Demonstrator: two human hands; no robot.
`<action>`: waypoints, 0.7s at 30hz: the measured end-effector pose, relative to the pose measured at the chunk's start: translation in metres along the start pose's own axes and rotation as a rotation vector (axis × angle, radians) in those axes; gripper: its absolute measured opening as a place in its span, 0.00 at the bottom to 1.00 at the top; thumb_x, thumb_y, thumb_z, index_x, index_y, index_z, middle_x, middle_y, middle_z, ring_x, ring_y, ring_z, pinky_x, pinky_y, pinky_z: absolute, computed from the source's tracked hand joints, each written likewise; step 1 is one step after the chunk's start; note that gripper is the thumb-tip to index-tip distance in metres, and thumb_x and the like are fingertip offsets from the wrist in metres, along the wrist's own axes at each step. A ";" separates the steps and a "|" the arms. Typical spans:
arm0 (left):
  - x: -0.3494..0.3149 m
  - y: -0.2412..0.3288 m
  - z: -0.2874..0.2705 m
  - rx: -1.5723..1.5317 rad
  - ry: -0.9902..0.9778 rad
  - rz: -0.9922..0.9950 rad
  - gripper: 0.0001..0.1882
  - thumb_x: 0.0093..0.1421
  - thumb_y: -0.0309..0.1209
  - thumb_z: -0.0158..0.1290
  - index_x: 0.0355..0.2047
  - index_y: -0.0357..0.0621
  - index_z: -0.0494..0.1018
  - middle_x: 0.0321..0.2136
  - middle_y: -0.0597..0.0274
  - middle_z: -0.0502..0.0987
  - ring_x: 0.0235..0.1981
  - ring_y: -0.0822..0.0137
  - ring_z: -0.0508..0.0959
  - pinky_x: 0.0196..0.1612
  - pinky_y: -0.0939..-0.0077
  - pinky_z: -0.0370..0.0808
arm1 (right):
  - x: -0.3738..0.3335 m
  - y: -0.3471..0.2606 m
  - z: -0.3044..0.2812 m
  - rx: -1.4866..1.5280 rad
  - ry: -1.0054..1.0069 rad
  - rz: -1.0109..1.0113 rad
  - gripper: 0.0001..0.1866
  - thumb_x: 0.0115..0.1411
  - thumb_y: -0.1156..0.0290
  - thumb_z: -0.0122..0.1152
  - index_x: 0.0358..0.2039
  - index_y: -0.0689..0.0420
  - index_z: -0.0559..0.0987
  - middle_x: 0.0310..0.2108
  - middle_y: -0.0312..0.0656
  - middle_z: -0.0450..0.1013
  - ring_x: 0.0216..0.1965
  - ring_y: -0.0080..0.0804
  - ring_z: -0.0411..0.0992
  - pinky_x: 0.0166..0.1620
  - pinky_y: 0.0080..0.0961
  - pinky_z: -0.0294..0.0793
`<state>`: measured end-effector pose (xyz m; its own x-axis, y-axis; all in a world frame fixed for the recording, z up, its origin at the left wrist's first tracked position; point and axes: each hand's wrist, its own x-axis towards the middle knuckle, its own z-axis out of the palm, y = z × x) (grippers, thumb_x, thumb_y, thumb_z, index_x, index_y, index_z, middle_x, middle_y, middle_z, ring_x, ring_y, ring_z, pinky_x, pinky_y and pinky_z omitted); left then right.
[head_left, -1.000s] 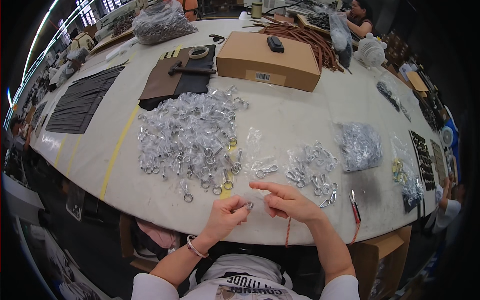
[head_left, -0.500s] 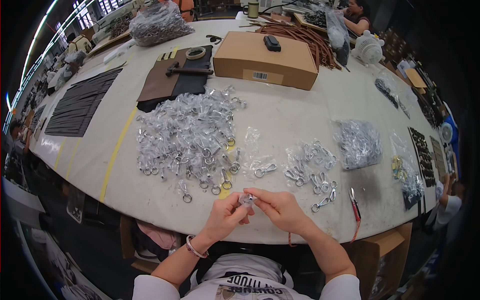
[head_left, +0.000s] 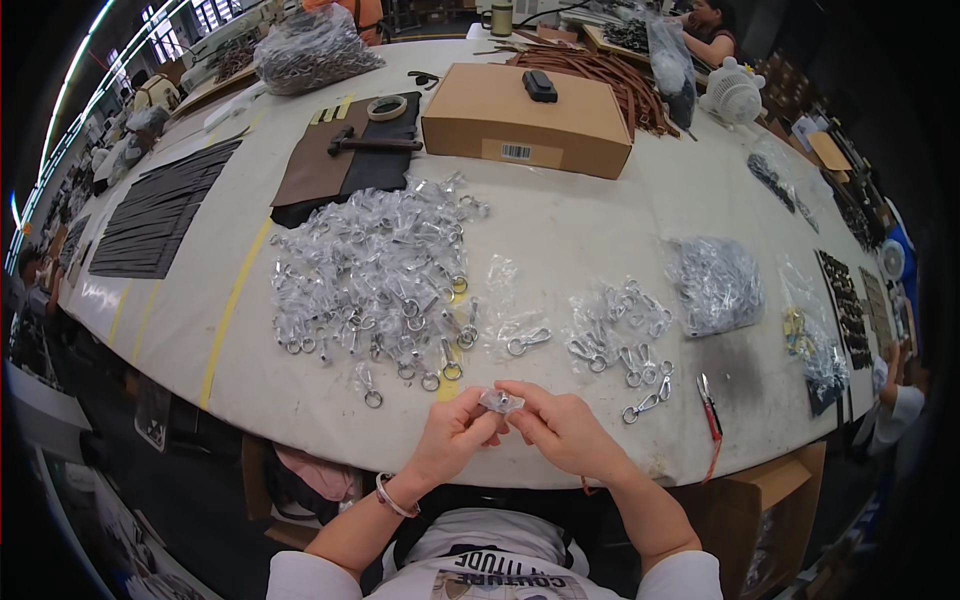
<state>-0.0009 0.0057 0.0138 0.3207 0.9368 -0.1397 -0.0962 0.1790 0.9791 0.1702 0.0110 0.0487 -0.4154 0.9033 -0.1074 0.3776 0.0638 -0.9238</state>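
My left hand [head_left: 452, 436] and my right hand [head_left: 562, 430] meet at the table's near edge and pinch one small clear-wrapped metal clasp [head_left: 501, 401] between their fingertips. Just beyond them lies a big heap of wrapped metal clasps [head_left: 370, 275]. To the right sits a smaller group of unwrapped clasps [head_left: 620, 330]. One single clasp in its wrapper [head_left: 527, 342] rests between the two groups.
A cardboard box [head_left: 525, 125] with a black object on top stands at the back. Dark leather pieces [head_left: 345, 160], a hammer [head_left: 370, 143] and a tape roll [head_left: 387, 107] lie behind the heap. Red-handled pliers [head_left: 709, 405] and bags of hardware [head_left: 715, 285] lie right. Another person [head_left: 712, 28] sits far off.
Both hands drew together and came closer to me, lifting the wrapped clasp off the table between their fingertips.
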 end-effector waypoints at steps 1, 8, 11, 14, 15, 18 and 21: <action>-0.001 -0.001 0.002 0.021 0.013 0.016 0.07 0.56 0.27 0.45 0.32 0.35 0.68 0.21 0.63 0.74 0.20 0.79 0.72 0.23 0.85 0.69 | 0.000 0.004 0.004 -0.127 0.066 -0.098 0.18 0.54 0.73 0.52 0.47 0.56 0.69 0.17 0.41 0.69 0.18 0.31 0.68 0.23 0.22 0.65; 0.004 -0.008 -0.040 0.475 0.163 0.263 0.09 0.53 0.27 0.49 0.34 0.36 0.69 0.13 0.62 0.70 0.15 0.79 0.69 0.17 0.81 0.64 | 0.011 0.001 -0.006 -0.485 0.180 -0.202 0.16 0.52 0.67 0.54 0.43 0.54 0.71 0.25 0.40 0.73 0.23 0.37 0.72 0.25 0.29 0.69; 0.018 0.028 -0.052 1.096 0.476 0.360 0.20 0.50 0.31 0.55 0.43 0.36 0.66 0.09 0.62 0.67 0.09 0.72 0.68 0.15 0.78 0.62 | 0.025 0.013 -0.018 -0.737 0.323 -0.216 0.17 0.48 0.73 0.55 0.41 0.56 0.71 0.23 0.42 0.69 0.21 0.36 0.71 0.23 0.30 0.68; 0.019 0.042 -0.053 1.131 0.577 0.300 0.25 0.50 0.28 0.56 0.48 0.34 0.63 0.10 0.63 0.69 0.11 0.77 0.65 0.16 0.81 0.62 | 0.043 0.033 -0.012 -0.941 0.328 -0.228 0.14 0.44 0.77 0.53 0.35 0.59 0.71 0.24 0.42 0.69 0.20 0.36 0.71 0.23 0.31 0.69; 0.018 0.041 -0.052 1.131 0.576 0.303 0.25 0.50 0.28 0.56 0.48 0.34 0.63 0.10 0.63 0.69 0.11 0.77 0.65 0.16 0.81 0.62 | 0.046 0.036 -0.012 -0.942 0.331 -0.228 0.14 0.44 0.77 0.53 0.35 0.59 0.71 0.24 0.42 0.69 0.20 0.36 0.71 0.23 0.31 0.69; 0.014 0.029 -0.048 0.868 0.440 0.378 0.22 0.50 0.28 0.55 0.45 0.35 0.65 0.10 0.63 0.69 0.11 0.77 0.65 0.16 0.82 0.62 | 0.053 0.044 -0.010 -1.029 0.253 -0.194 0.10 0.42 0.79 0.51 0.29 0.60 0.70 0.21 0.42 0.69 0.20 0.36 0.71 0.22 0.31 0.69; 0.015 0.018 -0.047 0.681 0.262 0.290 0.17 0.50 0.27 0.55 0.41 0.36 0.69 0.12 0.61 0.70 0.11 0.78 0.66 0.16 0.83 0.62 | 0.055 0.052 -0.012 -1.049 0.279 -0.329 0.04 0.41 0.77 0.51 0.21 0.57 0.68 0.19 0.40 0.69 0.20 0.35 0.71 0.21 0.28 0.69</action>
<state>-0.0416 0.0373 0.0226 0.1305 0.9734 0.1882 0.4838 -0.2282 0.8449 0.1768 0.0689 -0.0008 -0.4732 0.8316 0.2906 0.8460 0.5210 -0.1133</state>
